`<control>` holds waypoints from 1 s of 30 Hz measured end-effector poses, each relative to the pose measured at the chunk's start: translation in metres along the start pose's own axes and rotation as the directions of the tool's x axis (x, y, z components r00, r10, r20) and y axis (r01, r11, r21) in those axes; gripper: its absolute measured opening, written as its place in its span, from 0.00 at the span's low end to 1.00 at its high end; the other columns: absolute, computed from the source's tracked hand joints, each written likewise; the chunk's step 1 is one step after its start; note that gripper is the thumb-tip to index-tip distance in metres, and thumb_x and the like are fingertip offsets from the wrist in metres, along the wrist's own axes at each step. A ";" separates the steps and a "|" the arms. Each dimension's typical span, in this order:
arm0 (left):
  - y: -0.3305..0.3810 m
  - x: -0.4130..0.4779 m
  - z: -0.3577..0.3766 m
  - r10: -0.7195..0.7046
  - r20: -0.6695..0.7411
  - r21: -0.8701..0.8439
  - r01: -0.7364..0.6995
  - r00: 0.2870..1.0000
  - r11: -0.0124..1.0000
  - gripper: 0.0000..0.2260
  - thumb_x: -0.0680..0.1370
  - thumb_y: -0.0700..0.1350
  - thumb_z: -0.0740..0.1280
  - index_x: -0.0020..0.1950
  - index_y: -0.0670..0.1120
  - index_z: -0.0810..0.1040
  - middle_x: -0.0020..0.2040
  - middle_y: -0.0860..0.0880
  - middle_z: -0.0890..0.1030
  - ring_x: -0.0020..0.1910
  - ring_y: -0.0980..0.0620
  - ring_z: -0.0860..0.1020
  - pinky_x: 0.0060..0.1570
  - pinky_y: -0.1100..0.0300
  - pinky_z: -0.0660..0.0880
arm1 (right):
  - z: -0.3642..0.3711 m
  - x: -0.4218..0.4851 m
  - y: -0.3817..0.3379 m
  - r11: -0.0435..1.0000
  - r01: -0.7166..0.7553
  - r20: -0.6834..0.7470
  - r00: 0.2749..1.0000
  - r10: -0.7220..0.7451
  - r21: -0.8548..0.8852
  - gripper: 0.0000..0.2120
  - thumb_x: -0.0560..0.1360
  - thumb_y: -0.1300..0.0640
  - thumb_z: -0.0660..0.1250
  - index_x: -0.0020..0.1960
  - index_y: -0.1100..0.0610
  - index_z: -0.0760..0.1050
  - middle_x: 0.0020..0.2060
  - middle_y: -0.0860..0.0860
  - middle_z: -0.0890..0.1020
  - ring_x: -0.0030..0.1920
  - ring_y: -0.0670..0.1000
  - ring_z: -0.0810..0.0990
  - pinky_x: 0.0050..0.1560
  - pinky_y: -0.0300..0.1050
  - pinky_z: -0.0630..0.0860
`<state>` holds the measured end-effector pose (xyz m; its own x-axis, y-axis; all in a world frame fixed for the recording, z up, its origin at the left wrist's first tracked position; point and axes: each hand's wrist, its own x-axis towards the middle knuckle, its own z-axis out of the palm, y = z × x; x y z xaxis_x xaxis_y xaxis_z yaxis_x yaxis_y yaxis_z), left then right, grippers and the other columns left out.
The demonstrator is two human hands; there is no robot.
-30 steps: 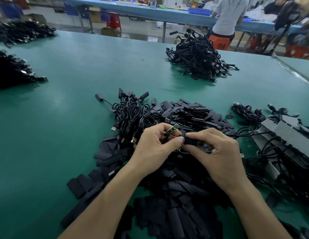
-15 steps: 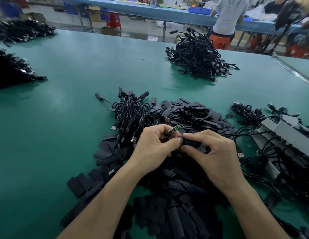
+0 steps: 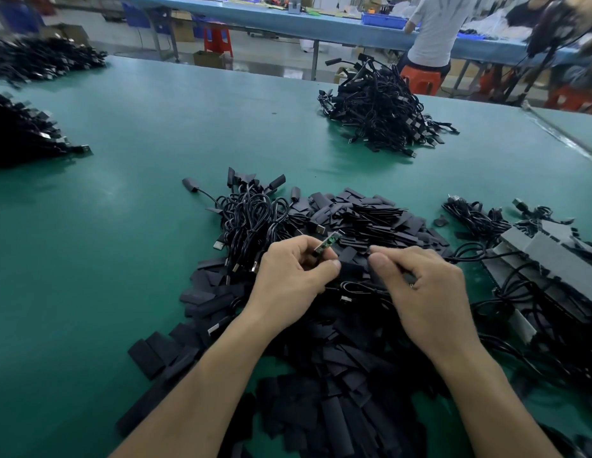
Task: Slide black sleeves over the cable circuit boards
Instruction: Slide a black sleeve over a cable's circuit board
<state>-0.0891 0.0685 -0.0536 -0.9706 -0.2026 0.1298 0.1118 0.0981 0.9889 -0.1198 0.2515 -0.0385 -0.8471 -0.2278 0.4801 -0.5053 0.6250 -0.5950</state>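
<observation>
Left hand (image 3: 294, 276) pinched the green circuit board (image 3: 327, 244), whose free end stood just above the grip. Right hand (image 3: 417, 292) curled close beside; its contents could not be told. The board looked light, stiff and fragile, best held by its edges.

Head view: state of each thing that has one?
circuit board, bare, no sleeve on
left hand, pinches circuit board
right hand, fingers curled, contents unclear
loose sleeves, flat, heaped on table
cable bundle, tangled heap beside sleeves
</observation>
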 end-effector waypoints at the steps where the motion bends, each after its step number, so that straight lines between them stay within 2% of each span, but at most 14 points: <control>1: -0.001 0.000 0.000 0.001 -0.030 0.012 0.000 1.000 1.000 0.06 0.74 0.38 0.74 0.40 0.48 0.82 0.31 0.53 0.79 0.29 0.56 0.76 0.31 0.65 0.74 | -0.002 0.001 0.004 0.991 -0.041 -0.001 0.999 0.041 -0.128 0.14 0.76 0.45 0.67 0.56 0.51 0.84 0.50 0.45 0.85 0.53 0.49 0.80 0.57 0.47 0.74; 3: -0.002 0.000 0.000 0.011 -0.051 0.035 -0.009 0.999 0.999 0.08 0.72 0.38 0.76 0.40 0.50 0.82 0.33 0.54 0.80 0.31 0.56 0.77 0.35 0.60 0.78 | -0.003 0.000 0.010 0.917 -0.129 0.078 0.982 0.170 -0.377 0.16 0.77 0.46 0.66 0.61 0.51 0.81 0.54 0.50 0.83 0.56 0.55 0.78 0.58 0.53 0.74; 5: -0.002 -0.001 0.000 0.023 -0.051 0.065 -0.020 0.998 0.998 0.10 0.70 0.38 0.77 0.41 0.52 0.81 0.36 0.55 0.80 0.33 0.59 0.76 0.39 0.58 0.79 | -0.002 0.000 0.011 0.866 -0.206 0.160 0.938 0.307 -0.455 0.19 0.78 0.43 0.64 0.64 0.50 0.79 0.57 0.51 0.80 0.58 0.56 0.77 0.59 0.55 0.74; 9: -0.002 0.000 -0.001 0.047 -0.079 0.095 -0.040 0.996 0.995 0.09 0.70 0.42 0.79 0.44 0.54 0.82 0.39 0.57 0.75 0.32 0.62 0.72 0.37 0.65 0.74 | -0.005 0.002 0.009 0.888 -0.254 0.191 0.919 0.345 -0.383 0.15 0.76 0.44 0.68 0.61 0.48 0.80 0.52 0.49 0.80 0.55 0.53 0.78 0.58 0.54 0.75; 12: -0.001 0.000 0.001 0.048 -0.088 0.042 -0.044 0.995 0.998 0.04 0.75 0.46 0.75 0.48 0.53 0.83 0.43 0.51 0.79 0.35 0.62 0.75 0.35 0.70 0.73 | -0.006 0.001 0.007 0.926 -0.316 0.131 0.929 0.346 -0.204 0.05 0.73 0.52 0.75 0.47 0.47 0.81 0.41 0.44 0.82 0.44 0.47 0.80 0.49 0.49 0.78; 14: -0.002 0.001 0.001 0.040 -0.092 0.071 -0.034 0.995 0.997 0.03 0.77 0.47 0.73 0.49 0.55 0.83 0.46 0.52 0.81 0.38 0.62 0.76 0.40 0.68 0.74 | -0.007 0.002 0.006 0.935 -0.328 0.067 0.938 0.339 -0.136 0.07 0.72 0.55 0.76 0.40 0.46 0.79 0.34 0.42 0.81 0.38 0.42 0.79 0.41 0.42 0.75; 16: -0.003 0.001 0.001 0.041 -0.082 0.081 -0.034 0.996 0.996 0.04 0.77 0.46 0.73 0.48 0.55 0.83 0.45 0.54 0.81 0.38 0.62 0.76 0.42 0.68 0.73 | -0.007 0.001 0.005 0.938 -0.331 0.006 0.943 0.333 -0.102 0.08 0.73 0.56 0.75 0.40 0.46 0.78 0.33 0.40 0.80 0.38 0.38 0.79 0.39 0.36 0.72; 17: -0.004 0.001 0.001 0.043 -0.075 0.079 -0.037 0.996 0.996 0.04 0.76 0.45 0.74 0.48 0.54 0.83 0.43 0.55 0.81 0.37 0.62 0.76 0.41 0.69 0.73 | -0.007 0.001 0.004 0.939 -0.327 -0.013 0.945 0.327 -0.103 0.07 0.73 0.56 0.75 0.41 0.46 0.78 0.35 0.40 0.81 0.39 0.39 0.79 0.40 0.36 0.73; 19: -0.004 0.000 0.001 0.051 -0.070 0.081 -0.045 0.996 0.996 0.04 0.76 0.43 0.74 0.46 0.53 0.83 0.39 0.56 0.79 0.35 0.61 0.75 0.39 0.68 0.73 | -0.004 0.000 0.006 0.927 -0.303 0.020 0.949 0.315 -0.220 0.04 0.74 0.50 0.73 0.47 0.47 0.80 0.41 0.42 0.82 0.45 0.47 0.81 0.46 0.46 0.78; 21: -0.005 0.000 0.001 0.056 -0.069 0.066 -0.051 0.996 0.996 0.05 0.75 0.42 0.74 0.45 0.53 0.83 0.36 0.56 0.78 0.34 0.60 0.74 0.35 0.69 0.73 | -0.002 0.000 0.007 0.876 -0.297 0.105 0.927 0.360 -0.379 0.12 0.75 0.43 0.71 0.54 0.48 0.82 0.48 0.48 0.82 0.51 0.53 0.80 0.53 0.51 0.77; 25: -0.007 0.000 0.001 0.049 -0.053 0.058 -0.046 0.997 0.997 0.05 0.75 0.42 0.75 0.46 0.52 0.83 0.32 0.61 0.77 0.31 0.61 0.74 0.34 0.69 0.73 | -0.001 0.002 0.011 0.907 -0.355 0.078 0.922 0.380 -0.225 0.05 0.73 0.48 0.74 0.48 0.46 0.83 0.42 0.44 0.83 0.47 0.49 0.81 0.54 0.53 0.78; 26: -0.007 0.001 0.001 0.049 -0.052 0.067 -0.045 0.997 0.997 0.05 0.75 0.43 0.75 0.46 0.53 0.83 0.33 0.61 0.77 0.31 0.61 0.74 0.35 0.68 0.73 | 0.000 0.001 0.012 0.920 -0.353 0.040 0.930 0.364 -0.169 0.02 0.73 0.51 0.74 0.46 0.46 0.82 0.39 0.42 0.82 0.44 0.45 0.81 0.51 0.50 0.79; 28: -0.008 0.001 0.001 0.046 -0.055 0.075 -0.042 0.997 0.996 0.04 0.74 0.45 0.75 0.46 0.54 0.84 0.33 0.61 0.78 0.33 0.60 0.74 0.37 0.66 0.73 | 0.000 0.001 0.012 0.945 -0.319 -0.082 0.946 0.314 -0.064 0.06 0.75 0.56 0.73 0.43 0.46 0.79 0.35 0.38 0.80 0.40 0.37 0.80 0.44 0.31 0.75; 30: -0.008 0.001 0.001 0.041 -0.053 0.071 -0.037 0.998 0.997 0.06 0.72 0.51 0.75 0.47 0.54 0.84 0.35 0.59 0.79 0.34 0.59 0.75 0.39 0.62 0.76 | -0.002 0.002 0.010 0.972 -0.231 -0.176 0.956 0.236 0.050 0.08 0.75 0.59 0.72 0.44 0.46 0.78 0.34 0.38 0.80 0.40 0.35 0.79 0.41 0.24 0.70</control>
<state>-0.0911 0.0680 -0.0612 -0.9527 -0.2494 0.1734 0.1320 0.1744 0.9758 -0.1265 0.2585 -0.0422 -0.9000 0.0615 0.4316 -0.3035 0.6223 -0.7216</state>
